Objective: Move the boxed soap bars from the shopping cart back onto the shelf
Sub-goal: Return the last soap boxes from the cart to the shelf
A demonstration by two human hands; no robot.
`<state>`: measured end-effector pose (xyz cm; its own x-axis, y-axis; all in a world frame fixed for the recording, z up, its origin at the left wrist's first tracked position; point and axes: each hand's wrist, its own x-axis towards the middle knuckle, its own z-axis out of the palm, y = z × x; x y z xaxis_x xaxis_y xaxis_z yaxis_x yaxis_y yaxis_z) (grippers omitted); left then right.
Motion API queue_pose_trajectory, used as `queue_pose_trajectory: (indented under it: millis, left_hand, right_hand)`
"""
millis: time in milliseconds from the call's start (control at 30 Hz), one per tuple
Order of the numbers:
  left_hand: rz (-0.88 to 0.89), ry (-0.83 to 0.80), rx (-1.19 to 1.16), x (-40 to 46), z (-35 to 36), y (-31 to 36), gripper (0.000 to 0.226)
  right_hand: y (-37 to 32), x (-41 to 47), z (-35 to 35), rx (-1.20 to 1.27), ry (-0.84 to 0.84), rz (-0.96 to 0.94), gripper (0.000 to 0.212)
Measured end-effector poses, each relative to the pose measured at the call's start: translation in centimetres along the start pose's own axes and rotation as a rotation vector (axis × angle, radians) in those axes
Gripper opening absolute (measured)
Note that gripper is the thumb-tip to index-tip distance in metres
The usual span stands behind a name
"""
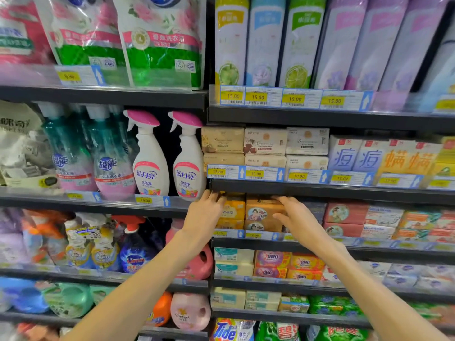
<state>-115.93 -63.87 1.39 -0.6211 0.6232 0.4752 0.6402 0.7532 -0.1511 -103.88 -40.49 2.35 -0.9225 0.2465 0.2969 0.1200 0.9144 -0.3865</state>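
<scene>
1. Both hands are up at the soap shelf (320, 244), the third board down in the right-hand bay, working at its left end.
2. The right hand (293, 217) grips the brown soap box (261, 212), the top one of a short stack. Its fingers curl over the box's top right edge and its thumb lies against the front face. The box sits just behind the shelf's front lip, its face toward the aisle.
3. The left hand (205, 212) reaches in at the shelf's far left corner, beside the yellow soap boxes (232, 212). The fingertips go under the board above and are hidden there; whether they grip a box or only press against one cannot be told.
4. A second brown box (257, 226) lies under the held one, partly behind the price rail (246, 234).
5. To the right along the same shelf stand red soap boxes (344, 212), well apart from the hands.
6. Progress, as a judgement: at least one box is at the shelf and being seated, so the task is under way and this placement is near its end.
7. The shopping cart is out of view. How many boxes remain in it cannot be told, so the share left to do is unknown.
8. Likely remaining for this box: square it to the stack and let go.
</scene>
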Motion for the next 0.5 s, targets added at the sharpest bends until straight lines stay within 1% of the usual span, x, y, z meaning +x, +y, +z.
queue_pose_trajectory:
  millis: [133,267,367,500]
  left_hand:
    - [-0.001,0.016,-0.007,-0.2,0.1,0.1,0.057]
    - [-0.016,-0.014,-0.035,-0.4,0.4,0.4,0.057]
    - [-0.022,-0.027,-0.05,-0.6,0.6,0.4,0.059]
    - [-0.018,-0.025,-0.062,-0.7,0.8,0.4,0.061]
  right_hand:
    - [-0.2,0.3,0.3,-0.208,0.008,-0.02,0.048]
    - [-0.2,0.4,0.4,-0.382,-0.015,-0.018,0.048]
    - [-0.2,0.4,0.9,-0.446,0.01,-0.026,0.047]
    - [-0.3,0.5,1.3,-0.479,0.028,-0.043,0.051]
